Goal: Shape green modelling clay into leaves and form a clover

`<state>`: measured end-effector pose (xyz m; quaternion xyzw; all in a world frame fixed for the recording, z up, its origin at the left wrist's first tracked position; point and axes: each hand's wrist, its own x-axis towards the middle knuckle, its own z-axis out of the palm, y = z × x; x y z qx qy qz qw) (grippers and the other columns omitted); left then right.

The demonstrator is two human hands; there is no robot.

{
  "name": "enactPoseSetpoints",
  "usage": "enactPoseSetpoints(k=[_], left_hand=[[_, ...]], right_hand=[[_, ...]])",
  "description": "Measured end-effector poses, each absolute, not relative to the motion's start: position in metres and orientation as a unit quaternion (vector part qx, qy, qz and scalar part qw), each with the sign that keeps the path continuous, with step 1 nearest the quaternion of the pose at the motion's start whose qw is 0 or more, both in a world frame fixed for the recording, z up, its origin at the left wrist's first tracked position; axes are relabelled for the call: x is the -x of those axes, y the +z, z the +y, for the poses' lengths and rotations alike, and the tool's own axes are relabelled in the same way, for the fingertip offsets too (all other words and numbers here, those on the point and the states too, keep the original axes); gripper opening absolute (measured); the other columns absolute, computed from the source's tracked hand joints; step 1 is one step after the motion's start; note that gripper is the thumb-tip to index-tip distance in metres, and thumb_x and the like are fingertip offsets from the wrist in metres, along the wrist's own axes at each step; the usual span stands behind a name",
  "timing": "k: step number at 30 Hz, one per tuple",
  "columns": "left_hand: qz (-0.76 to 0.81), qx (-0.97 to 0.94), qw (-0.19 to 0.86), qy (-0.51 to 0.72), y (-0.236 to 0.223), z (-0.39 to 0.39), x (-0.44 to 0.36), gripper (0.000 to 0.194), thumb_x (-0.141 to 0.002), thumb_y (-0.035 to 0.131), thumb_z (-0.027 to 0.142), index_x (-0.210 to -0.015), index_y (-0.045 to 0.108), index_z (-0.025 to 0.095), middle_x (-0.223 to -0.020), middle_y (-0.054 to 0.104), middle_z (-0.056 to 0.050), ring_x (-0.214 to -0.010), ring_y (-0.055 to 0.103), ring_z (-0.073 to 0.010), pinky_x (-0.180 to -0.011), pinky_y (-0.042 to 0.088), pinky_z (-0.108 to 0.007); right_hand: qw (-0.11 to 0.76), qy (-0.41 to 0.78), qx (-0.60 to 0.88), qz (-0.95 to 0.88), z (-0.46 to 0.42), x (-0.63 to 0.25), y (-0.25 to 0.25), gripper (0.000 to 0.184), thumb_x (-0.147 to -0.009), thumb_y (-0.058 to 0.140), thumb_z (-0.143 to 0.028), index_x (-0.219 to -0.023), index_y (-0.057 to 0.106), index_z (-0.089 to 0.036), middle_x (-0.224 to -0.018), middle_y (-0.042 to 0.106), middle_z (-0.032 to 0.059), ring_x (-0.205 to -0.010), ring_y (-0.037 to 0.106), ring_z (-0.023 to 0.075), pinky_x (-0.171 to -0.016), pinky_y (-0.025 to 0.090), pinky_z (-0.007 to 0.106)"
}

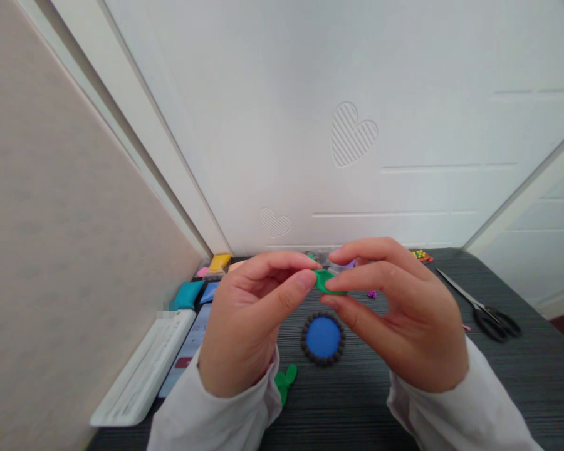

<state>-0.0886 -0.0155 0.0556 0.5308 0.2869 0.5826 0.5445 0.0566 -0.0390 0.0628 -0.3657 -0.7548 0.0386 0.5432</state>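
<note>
Between my two hands, above the table, is a small flattened piece of green clay (324, 280). My left hand (258, 313) pinches its left end between thumb and forefinger. The fingers and thumb of my right hand (399, 313) grip its right side. Below them on the table lies a blue disc (323, 339) ringed with small dark balls. Some green leaf-shaped clay pieces (290, 374) lie beside my left cuff, which partly hides them.
Black-handled scissors (491, 316) lie at the right. A white tool tray (145, 369) and a phone (188, 341) are at the left, near teal (188, 293) and yellow packets (220, 262). Small purple bits (372, 294) lie behind my right hand. A white panel (282, 125) rises behind the dark table.
</note>
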Motion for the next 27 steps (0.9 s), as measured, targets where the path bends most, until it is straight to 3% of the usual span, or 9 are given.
enactPoseSetpoints(k=[8,15,20,27], left_hand=[[0.291,-0.526,0.551,0.579,0.0562,-0.0153,0.0895,0.01,-0.068,0.062,0.015,-0.075,0.066,0.02,-0.076,0.066,-0.001,-0.071,0.059,-0.0119,-0.064,0.048,-0.021],[0.294,-0.515,0.565,0.574,0.0566,-0.0146,0.09,0.009,-0.067,0.063,0.016,-0.073,0.066,0.02,-0.074,0.066,0.0,-0.07,0.059,-0.0118,-0.065,0.048,-0.021],[0.297,-0.508,0.57,0.573,0.0577,-0.014,0.09,0.007,-0.066,0.063,0.018,-0.073,0.066,0.019,-0.074,0.066,-0.001,-0.068,0.06,-0.0125,-0.062,0.048,-0.022],[0.285,-0.504,0.585,0.568,0.057,-0.0136,0.0903,0.007,-0.067,0.063,0.017,-0.073,0.066,0.019,-0.072,0.065,-0.001,-0.068,0.06,-0.0119,-0.063,0.048,-0.021]], right_hand=[[0.542,0.04,0.36,-0.758,-0.0392,-0.057,0.0624,0.017,-0.068,0.064,-0.017,-0.084,0.06,-0.019,-0.094,0.058,0.0043,-0.088,0.055,0.0132,-0.077,0.046,0.026],[0.539,0.037,0.355,-0.763,-0.0386,-0.0572,0.0624,0.01,-0.07,0.061,-0.016,-0.078,0.061,-0.021,-0.094,0.058,0.0037,-0.084,0.056,0.0135,-0.072,0.048,0.028],[0.529,0.032,0.356,-0.77,-0.0387,-0.0583,0.0616,0.018,-0.069,0.063,-0.021,-0.086,0.059,-0.021,-0.096,0.057,0.0052,-0.09,0.055,0.0156,-0.077,0.047,0.03],[0.529,0.024,0.348,-0.774,-0.0392,-0.0571,0.0623,0.011,-0.071,0.061,-0.014,-0.08,0.06,-0.019,-0.095,0.057,0.0045,-0.087,0.055,0.012,-0.076,0.047,0.025]])
